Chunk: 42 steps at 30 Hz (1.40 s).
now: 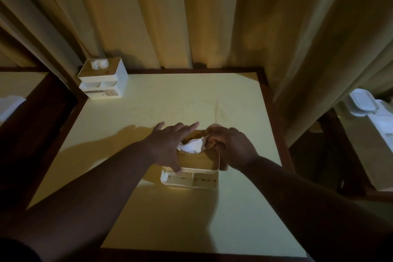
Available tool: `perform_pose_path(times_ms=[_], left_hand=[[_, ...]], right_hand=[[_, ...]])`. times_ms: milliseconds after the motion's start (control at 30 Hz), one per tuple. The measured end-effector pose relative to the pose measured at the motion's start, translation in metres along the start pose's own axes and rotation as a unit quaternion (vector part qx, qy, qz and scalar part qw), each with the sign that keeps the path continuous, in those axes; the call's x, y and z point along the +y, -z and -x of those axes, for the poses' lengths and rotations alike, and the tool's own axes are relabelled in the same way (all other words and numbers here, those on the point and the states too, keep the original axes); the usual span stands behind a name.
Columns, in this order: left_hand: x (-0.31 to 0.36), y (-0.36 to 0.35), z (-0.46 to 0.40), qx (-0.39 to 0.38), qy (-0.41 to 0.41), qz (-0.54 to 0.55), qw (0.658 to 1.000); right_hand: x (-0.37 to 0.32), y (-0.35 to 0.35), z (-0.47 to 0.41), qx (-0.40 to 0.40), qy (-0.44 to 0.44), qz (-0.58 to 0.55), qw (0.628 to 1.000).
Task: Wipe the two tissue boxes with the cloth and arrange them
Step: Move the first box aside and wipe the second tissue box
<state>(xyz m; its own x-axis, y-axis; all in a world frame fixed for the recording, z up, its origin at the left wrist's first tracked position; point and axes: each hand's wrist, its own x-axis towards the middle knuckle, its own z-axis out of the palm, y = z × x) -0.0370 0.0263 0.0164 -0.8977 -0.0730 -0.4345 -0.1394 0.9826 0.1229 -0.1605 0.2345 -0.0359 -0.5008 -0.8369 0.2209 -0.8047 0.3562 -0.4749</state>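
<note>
Near tissue box (194,168) stands mid-table (148,112), between both hands. Left hand (168,147) rests on its left side, fingers straight and spread. Right hand (229,147) grips the bunched cloth (209,141) on its lid. Second tissue box (103,78) stands well apart, at the far-left corner.

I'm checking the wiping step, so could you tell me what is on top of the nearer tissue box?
On the nearer tissue box: white tissue, the left hand resting flat, the right hand gripping something tan, perhaps the cloth. The hands hide most of the lid.
</note>
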Motion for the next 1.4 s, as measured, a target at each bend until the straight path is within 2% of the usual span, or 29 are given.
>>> perform_pose_path(times_ms=[67, 200, 233, 267, 300, 367, 400, 467, 667, 733, 800, 833, 867, 900, 1000, 1067, 1167, 1233, 1400], left_hand=[[0.000, 0.000, 0.000, 0.001, 0.000, 0.003, 1.000], [-0.001, -0.001, 0.000, 0.005, -0.002, -0.002, 1.000], [-0.001, 0.000, 0.000, 0.003, -0.002, -0.007, 1.000], [0.000, 0.002, 0.001, -0.002, -0.002, -0.011, 1.000], [0.002, 0.004, 0.002, -0.011, -0.002, -0.015, 1.000], [0.006, 0.007, 0.004, -0.021, -0.004, -0.020, 1.000], [0.010, 0.007, 0.004, -0.020, -0.004, -0.024, 0.999], [0.016, 0.005, 0.003, -0.011, -0.003, -0.042, 0.999], [0.024, 0.012, -0.008, 0.007, -0.047, -0.141, 0.989], [0.021, 0.019, -0.012, -0.004, -0.095, -0.186, 0.978], [0.017, 0.025, -0.016, -0.004, -0.154, -0.246, 0.957], [0.013, 0.028, -0.019, 0.008, -0.170, -0.265, 0.949], [0.009, 0.032, -0.020, 0.023, -0.166, -0.265, 0.949], [0.005, 0.036, -0.021, 0.037, -0.144, -0.247, 0.958], [0.003, 0.041, -0.016, 0.054, -0.006, -0.080, 0.995], [0.014, 0.034, -0.010, 0.055, 0.094, 0.028, 0.994], [0.039, 0.013, 0.002, 0.055, 0.204, 0.108, 0.971], [0.056, -0.002, 0.008, 0.066, 0.220, 0.125, 0.965], [0.066, -0.028, 0.008, 0.105, 0.208, 0.130, 0.964]], right_hand=[[-0.004, 0.003, 0.005, -0.004, 0.008, -0.016, 1.000], [-0.022, 0.014, 0.039, 0.000, 0.083, -0.092, 0.992], [-0.024, 0.014, 0.045, 0.015, 0.073, -0.132, 0.989], [-0.026, 0.015, 0.047, 0.034, 0.024, -0.196, 0.980], [-0.028, 0.017, 0.048, 0.057, -0.068, -0.273, 0.958], [-0.024, 0.021, 0.043, 0.091, -0.292, -0.380, 0.873], [-0.022, 0.024, 0.041, 0.098, -0.364, -0.409, 0.831], [-0.016, 0.025, 0.036, 0.099, -0.421, -0.426, 0.795], [0.000, 0.027, 0.034, 0.088, -0.471, -0.453, 0.752], [0.004, 0.029, 0.035, 0.069, -0.472, -0.449, 0.755], [0.006, 0.029, 0.038, 0.019, -0.462, -0.410, 0.786], [0.008, 0.027, 0.039, -0.002, -0.467, -0.398, 0.789], [0.008, 0.027, 0.040, -0.005, -0.479, -0.408, 0.777], [0.008, 0.025, 0.041, -0.002, -0.481, -0.430, 0.764], [0.004, 0.025, 0.039, -0.011, -0.468, -0.391, 0.792], [0.000, 0.025, 0.038, -0.013, -0.476, -0.390, 0.788], [-0.002, 0.024, 0.037, -0.021, -0.477, -0.393, 0.786], [-0.002, 0.025, 0.036, -0.007, -0.478, -0.410, 0.777], [-0.002, 0.026, 0.033, 0.001, -0.475, -0.400, 0.784]])
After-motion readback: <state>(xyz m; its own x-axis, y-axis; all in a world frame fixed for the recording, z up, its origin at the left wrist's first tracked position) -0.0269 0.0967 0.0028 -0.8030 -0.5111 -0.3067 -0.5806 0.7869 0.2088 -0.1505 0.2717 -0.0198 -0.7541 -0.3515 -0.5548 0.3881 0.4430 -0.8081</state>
